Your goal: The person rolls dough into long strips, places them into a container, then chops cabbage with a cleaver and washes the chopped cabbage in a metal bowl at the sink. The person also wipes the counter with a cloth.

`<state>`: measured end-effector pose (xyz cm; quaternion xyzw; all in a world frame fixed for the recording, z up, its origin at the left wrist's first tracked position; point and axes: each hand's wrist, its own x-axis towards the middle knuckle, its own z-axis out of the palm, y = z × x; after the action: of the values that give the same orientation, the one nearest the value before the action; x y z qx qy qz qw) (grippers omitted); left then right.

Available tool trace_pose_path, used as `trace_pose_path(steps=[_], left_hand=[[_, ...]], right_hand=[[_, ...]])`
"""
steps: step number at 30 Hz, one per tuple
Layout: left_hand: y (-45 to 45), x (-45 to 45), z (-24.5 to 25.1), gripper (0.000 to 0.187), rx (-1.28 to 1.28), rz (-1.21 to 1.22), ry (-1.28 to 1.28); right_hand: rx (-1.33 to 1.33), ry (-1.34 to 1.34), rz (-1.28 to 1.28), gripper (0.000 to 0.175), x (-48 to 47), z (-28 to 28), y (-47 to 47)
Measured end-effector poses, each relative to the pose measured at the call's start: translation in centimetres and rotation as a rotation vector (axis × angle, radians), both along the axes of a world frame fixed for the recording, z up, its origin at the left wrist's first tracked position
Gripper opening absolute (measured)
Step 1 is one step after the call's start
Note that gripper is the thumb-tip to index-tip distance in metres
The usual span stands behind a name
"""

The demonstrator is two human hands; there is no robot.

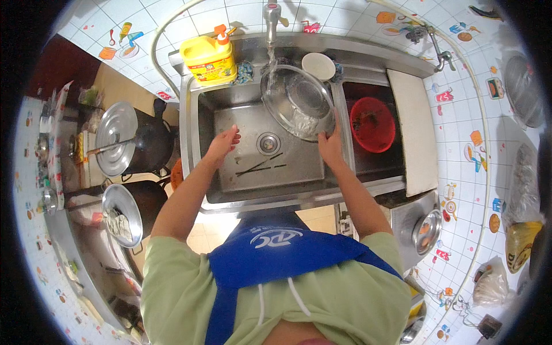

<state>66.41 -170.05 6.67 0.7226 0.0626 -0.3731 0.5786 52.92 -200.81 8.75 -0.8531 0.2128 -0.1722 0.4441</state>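
Note:
My right hand [330, 147] grips the near right rim of a shiny metal basin [276, 103], which is tilted over the right side of the sink [297, 172]. From the faucet [271, 21] a stream of water runs onto the basin's far left part. My left hand [224, 144] is held over the left of the sink, fingers apart and holding nothing. Below it, two dark chopsticks [261, 166] lie on the sink floor, near the drain strainer [268, 143].
On the back ledge stand a yellow detergent jug [209, 60], a white bowl [318, 66] and scouring pads [244, 72]. A red plastic basin [373, 125] sits in the right-hand sink, beside a white board [416, 133]. Lidded dark pots [153, 138] are at left.

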Motion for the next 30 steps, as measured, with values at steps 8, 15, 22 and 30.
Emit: trace_pose_path(steps=[8,15,22,30], left_hand=[[-6.2,9.6,3.5,0.044,-0.070,0.093,-0.167],[-8.9,17.4,8.5,0.071,-0.636,0.495,0.015],[-8.9,22.1,12.7,0.062,-0.505,0.335,-0.018],[-9.1,23.7,10.7,0.050,-0.308,0.255,-0.045]], right_hand=[[-0.074,-0.059,0.021,0.073,-2.9,4.7,-1.5],[0.094,-0.028,-0.147,0.061,-6.6,2.3,-6.5],[1.043,-0.653,-0.887,0.030,-17.8,-4.9,-22.1],[0.968,-0.675,-0.961,0.038,-22.6,-7.5,-26.5]])
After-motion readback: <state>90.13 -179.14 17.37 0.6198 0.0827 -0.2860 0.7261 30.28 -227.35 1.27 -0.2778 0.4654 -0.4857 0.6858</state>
